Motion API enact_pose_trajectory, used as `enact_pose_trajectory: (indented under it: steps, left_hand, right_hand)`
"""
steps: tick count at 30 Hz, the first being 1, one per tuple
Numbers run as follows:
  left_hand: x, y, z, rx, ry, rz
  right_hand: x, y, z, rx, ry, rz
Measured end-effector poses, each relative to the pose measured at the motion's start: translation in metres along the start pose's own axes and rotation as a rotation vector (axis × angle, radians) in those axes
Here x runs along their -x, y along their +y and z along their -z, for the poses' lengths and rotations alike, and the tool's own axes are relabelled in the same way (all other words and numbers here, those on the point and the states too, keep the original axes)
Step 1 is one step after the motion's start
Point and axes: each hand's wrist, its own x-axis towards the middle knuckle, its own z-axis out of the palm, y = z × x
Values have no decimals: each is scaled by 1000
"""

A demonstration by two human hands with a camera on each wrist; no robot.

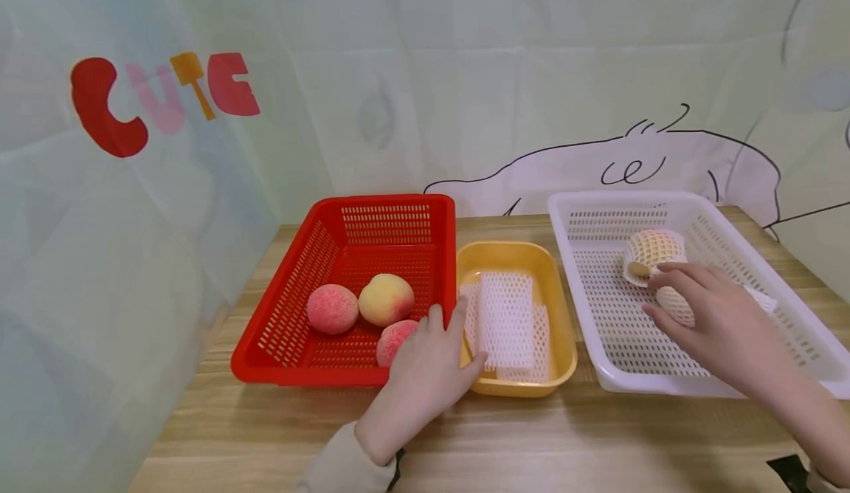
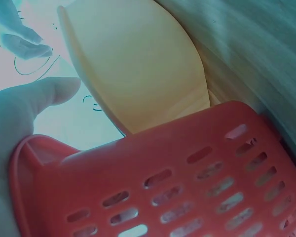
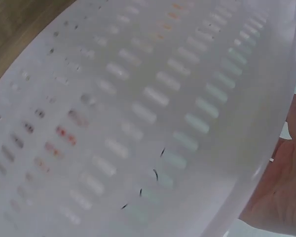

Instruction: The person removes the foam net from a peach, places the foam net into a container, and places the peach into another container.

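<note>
Fingers (image 1: 435, 319) spread: left hand (image 1: 428, 366) over red basket's rim (image 1: 451, 257); right hand (image 1: 720, 323) unclenched above white basket (image 1: 651, 381)

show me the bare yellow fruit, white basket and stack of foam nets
Bare yellow fruit (image 1: 385, 300): head view, its visible middle.
White basket (image 1: 609, 319): head view, bare left part of its floor.
Stack of foam nets (image 1: 507, 319): head view, middle of the top net.

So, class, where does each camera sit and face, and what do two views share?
Head: worn there, facing forward and down at red basket, yellow tub, white basket; left hand, right hand visible.
Left wrist: worn there, facing red basket and yellow tub; left hand close, right hand beyond.
Right wrist: worn there, facing white basket's wall; right hand visible.
Head and left wrist share the red basket and yellow tub.
</note>
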Motion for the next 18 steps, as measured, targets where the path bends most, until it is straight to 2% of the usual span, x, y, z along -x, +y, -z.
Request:
enact_pose_trajectory:
  steps: [6,9,13,18]
  left_hand:
    - [0,0,0,-23,8,-13]
    - [0,-1,0,-32,16,-19]
    - [0,-1,-1,-40,20,-24]
    - [0,0,-1,-48,16,-27]
  right_hand:
    - [-2,21,5,49,-56,-50]
    - [-5,33,5,105,-119,-67]
    - [-9,49,3,168,-241,-119]
    - [-10,63,5,198,-328,-158]
